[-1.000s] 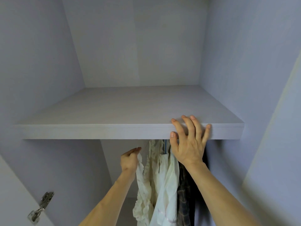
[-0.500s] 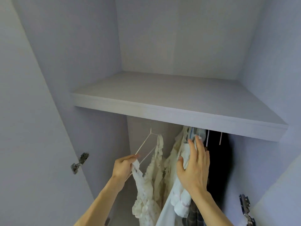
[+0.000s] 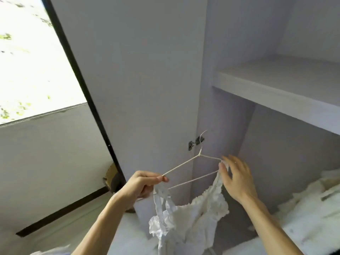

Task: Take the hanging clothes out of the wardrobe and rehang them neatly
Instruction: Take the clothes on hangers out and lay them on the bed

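A thin white hanger point(image 3: 185, 165) carries a white ruffled garment point(image 3: 189, 219) in front of the open wardrobe, off the rail. My left hand point(image 3: 142, 183) grips the hanger's left end together with a ruffled strap. My right hand point(image 3: 234, 176) is at the hanger's right end, its fingers spread and touching the other strap there. More white and cream clothes point(image 3: 311, 205) hang inside the wardrobe at the lower right.
The wardrobe shelf point(image 3: 276, 96) runs across the upper right. The open door point(image 3: 139, 74) stands to the left, with a hinge point(image 3: 196, 142) behind the hanger's hook. A bright window point(image 3: 31, 57) is at the far left, with a brown object point(image 3: 112, 174) below it.
The white garment on its hanger has come out of the wardrobe to the left. My right hand left the hanging clothes and moved to the hanger's right end. The view swung left.
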Demonstrator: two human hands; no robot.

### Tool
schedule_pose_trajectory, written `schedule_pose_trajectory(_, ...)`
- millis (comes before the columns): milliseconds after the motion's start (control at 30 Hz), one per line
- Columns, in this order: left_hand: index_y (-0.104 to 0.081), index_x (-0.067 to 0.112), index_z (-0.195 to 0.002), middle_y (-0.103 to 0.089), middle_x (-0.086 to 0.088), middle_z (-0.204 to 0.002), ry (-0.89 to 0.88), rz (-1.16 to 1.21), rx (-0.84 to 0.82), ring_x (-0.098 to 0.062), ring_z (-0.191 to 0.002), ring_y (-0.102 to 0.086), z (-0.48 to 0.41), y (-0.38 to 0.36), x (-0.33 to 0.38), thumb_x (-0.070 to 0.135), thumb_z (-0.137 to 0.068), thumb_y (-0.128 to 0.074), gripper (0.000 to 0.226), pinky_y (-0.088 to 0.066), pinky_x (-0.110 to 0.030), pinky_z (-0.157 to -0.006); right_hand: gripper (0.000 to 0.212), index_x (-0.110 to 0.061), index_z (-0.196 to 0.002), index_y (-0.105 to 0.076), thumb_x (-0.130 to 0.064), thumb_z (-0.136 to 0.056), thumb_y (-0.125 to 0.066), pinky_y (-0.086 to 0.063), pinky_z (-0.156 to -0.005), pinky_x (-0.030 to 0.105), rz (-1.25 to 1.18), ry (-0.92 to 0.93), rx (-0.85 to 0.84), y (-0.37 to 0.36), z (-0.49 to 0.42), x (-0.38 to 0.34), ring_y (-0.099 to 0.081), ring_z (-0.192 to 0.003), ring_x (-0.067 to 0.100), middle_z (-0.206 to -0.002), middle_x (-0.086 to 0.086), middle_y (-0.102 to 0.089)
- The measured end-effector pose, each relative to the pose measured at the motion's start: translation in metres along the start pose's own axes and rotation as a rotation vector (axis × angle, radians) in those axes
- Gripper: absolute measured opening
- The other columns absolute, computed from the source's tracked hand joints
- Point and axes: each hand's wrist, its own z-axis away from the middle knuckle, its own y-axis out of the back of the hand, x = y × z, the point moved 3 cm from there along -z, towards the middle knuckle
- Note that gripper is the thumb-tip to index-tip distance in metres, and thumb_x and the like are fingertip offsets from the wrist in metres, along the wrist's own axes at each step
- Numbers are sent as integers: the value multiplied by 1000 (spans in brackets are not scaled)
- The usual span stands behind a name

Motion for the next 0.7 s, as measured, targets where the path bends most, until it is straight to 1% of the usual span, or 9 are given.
schedule_pose_trajectory(67, -79, 6, -94, -19, 2, -48, -6, 32, 25, -11, -39, -13, 27, 32, -8, 35, -77, -78, 33, -12, -19, -40, 56, -26, -118, -66, -64, -93, -34, -41, -105, 41, -24, 63, -101, -17, -8, -27, -41, -125, 24, -130, 3, -51)
schedule_pose_trajectory(133, -78, 6, -94, -23, 2, -46, -25, 79, 72, -10, -37, -14, 60, 63, -23, 47, -61, -87, 55, -13, -16, -39, 43, -24, -103, -70, -57, -94, -44, -45, -92, 39, 1, 189, -103, -35, -8, -59, -45, -108, 22, -112, 2, -55)
schedule_pose_trajectory(200, -79, 7, -92, -34, 1, -46, -41, 71, 128, -8, -37, -16, 98, 90, -37, 46, -60, -84, 51, -14, -15, -38, 41, -22, -92, -69, -55, -93, -44, -43, -78, 35, 0, 344, -70, -57, -2, -94, -53, -94, 25, -97, 1, -60)
schedule_pose_trajectory(267, -79, 9, -91, -42, -4, -56, -47, 46, 209, -9, -42, -16, 140, 116, -49, 47, -63, -83, 48, -13, -18, -40, 41, -23, -84, -67, -55, -90, -43, -38, -73, 35, -25, 474, -51, -85, 11, -128, -59, -82, 28, -82, -2, -60)
schedule_pose_trajectory(333, -80, 9, -93, -41, -10, -70, -45, 14, 323, -14, -51, -14, 183, 140, -63, 50, -64, -81, 50, -12, -21, -44, 41, -25, -79, -66, -57, -90, -43, -37, -71, 36, -73, 578, -55, -110, 25, -166, -59, -74, 28, -73, -6, -57)
schedule_pose_trajectory(400, -80, 9, -93, -41, -11, -73, -29, 19, 455, -16, -54, -15, 230, 158, -81, 51, -64, -81, 51, -11, -24, -46, 39, -27, -76, -63, -57, -91, -43, -31, -70, 33, -156, 668, -96, -130, 41, -205, -56, -72, 23, -72, -11, -53)
schedule_pose_trajectory(467, -80, 9, -94, -40, -12, -71, -15, 71, 548, -14, -52, -17, 275, 164, -100, 47, -70, -79, 46, -11, -25, -48, 36, -29, -73, -61, -57, -90, -45, -28, -74, 32, -259, 750, -133, -145, 57, -244, -52, -72, 18, -73, -14, -51)
schedule_pose_trajectory(567, -79, 8, -95, -43, -10, -65, -5, 170, 695, -11, -49, -21, 337, 156, -127, 38, -80, -73, 34, -15, -21, -46, 39, -25, -69, -59, -58, -87, -47, -31, -79, 36, -350, 847, -194, -165, 83, -299, -55, -73, 21, -71, -11, -54)
schedule_pose_trajectory(700, -78, 5, -93, -38, 5, -48, 3, 329, 895, -10, -43, -20, 402, 124, -157, 45, -70, -78, 46, -15, -21, -43, 41, -23, -69, -58, -59, -87, -47, -31, -86, 42, -431, 972, -293, -181, 123, -356, -54, -80, 21, -73, -8, -53)
